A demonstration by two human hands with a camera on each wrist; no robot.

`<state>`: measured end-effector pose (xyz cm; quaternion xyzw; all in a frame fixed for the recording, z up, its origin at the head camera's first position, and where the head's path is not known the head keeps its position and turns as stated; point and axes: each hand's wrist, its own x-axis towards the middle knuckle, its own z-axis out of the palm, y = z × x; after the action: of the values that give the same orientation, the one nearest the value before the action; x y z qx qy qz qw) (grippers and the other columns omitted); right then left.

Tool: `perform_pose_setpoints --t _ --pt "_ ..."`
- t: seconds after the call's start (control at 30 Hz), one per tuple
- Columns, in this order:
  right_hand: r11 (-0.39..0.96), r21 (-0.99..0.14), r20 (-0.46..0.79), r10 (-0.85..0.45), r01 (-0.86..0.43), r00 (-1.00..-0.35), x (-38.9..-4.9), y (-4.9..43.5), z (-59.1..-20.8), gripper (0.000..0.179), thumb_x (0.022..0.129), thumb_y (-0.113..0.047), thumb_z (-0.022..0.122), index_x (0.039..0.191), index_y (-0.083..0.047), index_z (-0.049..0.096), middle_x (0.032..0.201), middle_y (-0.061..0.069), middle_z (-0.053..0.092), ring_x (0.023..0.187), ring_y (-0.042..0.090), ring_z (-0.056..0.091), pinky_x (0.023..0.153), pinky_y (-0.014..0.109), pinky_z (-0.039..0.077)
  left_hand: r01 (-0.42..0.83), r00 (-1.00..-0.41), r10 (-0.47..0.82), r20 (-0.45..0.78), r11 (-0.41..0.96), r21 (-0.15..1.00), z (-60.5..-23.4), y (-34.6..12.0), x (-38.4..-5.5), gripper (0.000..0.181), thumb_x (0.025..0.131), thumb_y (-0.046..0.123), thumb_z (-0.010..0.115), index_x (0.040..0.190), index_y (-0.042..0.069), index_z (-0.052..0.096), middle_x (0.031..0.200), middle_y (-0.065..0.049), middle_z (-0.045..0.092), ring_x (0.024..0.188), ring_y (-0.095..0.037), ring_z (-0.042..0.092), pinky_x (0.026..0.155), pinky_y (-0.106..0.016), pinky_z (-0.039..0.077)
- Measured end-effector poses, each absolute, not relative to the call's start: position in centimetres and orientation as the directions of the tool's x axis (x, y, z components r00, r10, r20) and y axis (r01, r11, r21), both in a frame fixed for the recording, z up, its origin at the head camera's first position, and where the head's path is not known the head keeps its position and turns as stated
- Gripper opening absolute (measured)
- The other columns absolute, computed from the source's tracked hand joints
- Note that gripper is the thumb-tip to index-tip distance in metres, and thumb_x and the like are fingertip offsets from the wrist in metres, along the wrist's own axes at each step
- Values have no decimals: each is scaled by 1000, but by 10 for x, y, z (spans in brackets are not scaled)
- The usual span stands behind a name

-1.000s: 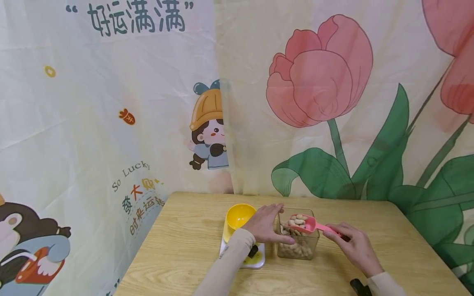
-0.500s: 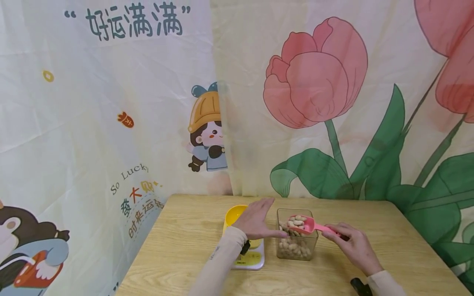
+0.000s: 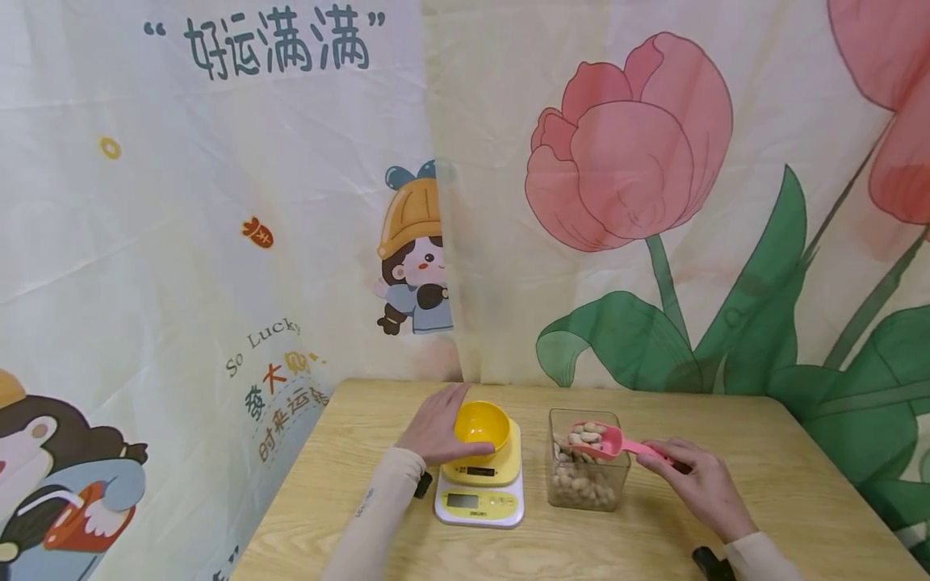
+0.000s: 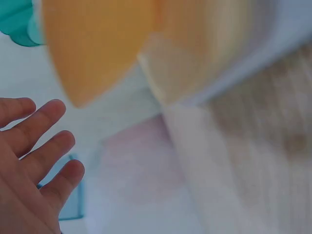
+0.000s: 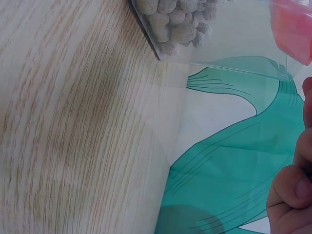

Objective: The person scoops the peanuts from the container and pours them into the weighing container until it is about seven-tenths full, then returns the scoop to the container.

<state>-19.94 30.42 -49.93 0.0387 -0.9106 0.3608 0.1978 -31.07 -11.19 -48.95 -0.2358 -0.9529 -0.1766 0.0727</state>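
Observation:
My right hand (image 3: 701,482) grips the handle of a pink scoop (image 3: 614,443), which is loaded with peanuts and held over a clear square container (image 3: 587,500). More peanuts (image 5: 170,22) lie in the container's lower part. Left of it, a yellow bowl (image 3: 485,428) sits on a white and yellow kitchen scale (image 3: 479,516). My left hand (image 3: 434,428) is at the bowl's left side, thumb stretched across its front and fingers spread. In the left wrist view those fingers (image 4: 53,151) look straight and apart from the bowl; any thumb contact is hidden.
Everything stands on a light wooden table (image 3: 327,500). Close behind its back edge hangs a printed cloth (image 3: 494,307) with tulips and cartoon figures. The scale and the container stand side by side with a narrow gap.
My left hand has moved left, from the container's left edge to the left side of the yellow bowl, uncovering the scale. My right hand has kept the loaded scoop over the container.

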Motion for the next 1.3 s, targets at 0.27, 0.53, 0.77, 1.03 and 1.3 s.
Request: perform_pose_setpoints --t 0.27,0.53,0.77,1.03,1.3 --pt "742 -646 362 91 -179 -928 -198 306 -497 36 94 -43 71 116 -14 78 101 0 72 75 11 55 59 22 49 407 -913 372 166 841 356 -510 -118 -312 123 68 90 60 161 14 29 158 -12 40 142 -33 40 117 -51 32" --pt "716 -668 369 85 -201 -925 -197 303 -493 36 95 -41 71 117 -13 77 90 -3 68 70 10 52 54 24 44 376 -927 347 144 843 384 -515 -120 -310 117 68 91 60 156 17 40 153 -11 47 138 -34 44 114 -53 36" --pt "688 -687 390 75 -235 -918 -203 293 -479 38 94 -43 71 118 -14 77 95 -1 69 71 12 52 52 25 42 394 -919 362 156 838 378 -514 -120 -312 119 66 93 58 156 16 40 151 -12 48 137 -34 44 114 -53 36" --pt "611 -711 438 -3 -348 -899 -220 270 -467 29 94 -35 74 118 -18 77 98 -4 71 72 11 55 55 26 46 412 -911 377 167 833 368 -514 -120 -314 119 67 91 60 156 15 41 149 -12 50 136 -34 46 114 -52 36" --pt "538 -752 420 -54 -381 -906 -235 238 -461 25 93 -30 76 114 -18 78 95 -3 70 68 13 53 54 25 44 408 -913 373 166 834 371 -516 -120 -314 115 69 89 61 155 16 42 150 -12 50 136 -34 46 114 -53 36"
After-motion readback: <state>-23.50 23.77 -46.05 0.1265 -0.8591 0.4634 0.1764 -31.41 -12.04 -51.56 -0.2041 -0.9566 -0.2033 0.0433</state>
